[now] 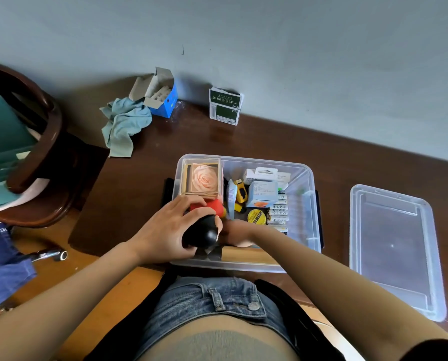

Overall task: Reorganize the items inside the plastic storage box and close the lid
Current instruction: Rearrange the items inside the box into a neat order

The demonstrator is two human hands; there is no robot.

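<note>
Box [306, 183] half-sorted: my left fingers [191, 220] grip a black-and-red toy [204, 227] at its near-left corner, right-hand [237, 231] grip unclear, lid [394, 246] off.

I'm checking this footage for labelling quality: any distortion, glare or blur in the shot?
Head view: wide-angle bending curves the table edge and tilts the scene; soft sheen on the lid and the storage box wall; the left hand and black object are slightly soft; battery print is too small to read.
</note>
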